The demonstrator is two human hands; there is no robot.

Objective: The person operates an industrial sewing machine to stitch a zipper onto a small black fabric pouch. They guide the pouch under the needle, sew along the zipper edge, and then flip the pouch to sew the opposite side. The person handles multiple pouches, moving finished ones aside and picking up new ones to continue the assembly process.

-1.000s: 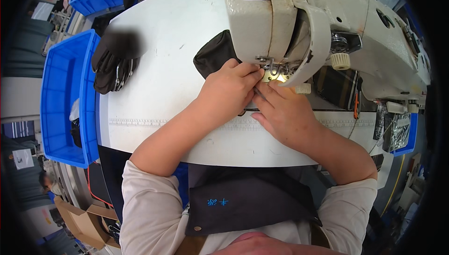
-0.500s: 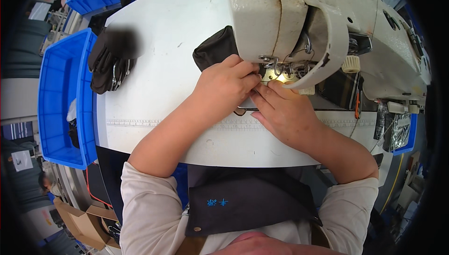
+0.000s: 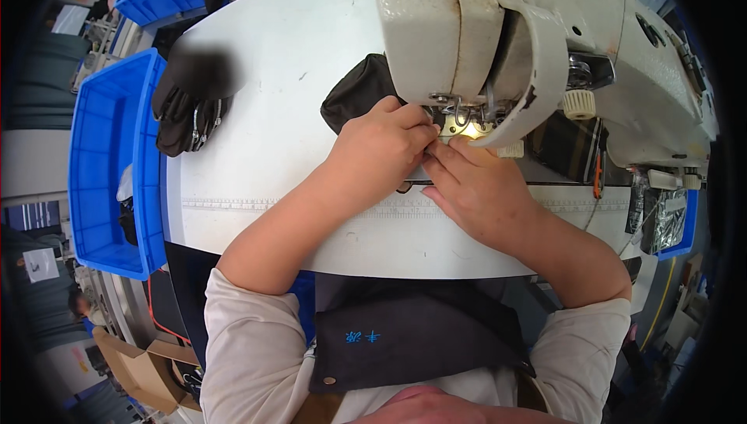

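Note:
A black fabric pouch (image 3: pixel 356 91) lies on the white table, just left of the head of a sewing machine (image 3: pixel 428 47). My left hand (image 3: pixel 379 148) is closed over the pouch's near end, fingertips pinched beside the presser foot. Close against it, my right hand (image 3: pixel 484 190) has its fingers pressed together at the lit needle plate (image 3: pixel 457 126). What those fingers grip is hidden beneath them. A small dark edge with a brownish bit (image 3: pixel 404 187) peeks out under the hands.
A heap of black pouches with zippers (image 3: pixel 191 117) sits at the table's left, beside a blue bin (image 3: pixel 109 167). Orange-handled snips (image 3: pixel 598 173) stand right of the machine bed. A printed ruler (image 3: pixel 311 204) runs along the near table. Clear plastic packets (image 3: pixel 661 210) lie far right.
The pouch's far end has dropped slightly toward me. Both hands keep nearly the same place by the needle, and the whole view has shifted a little.

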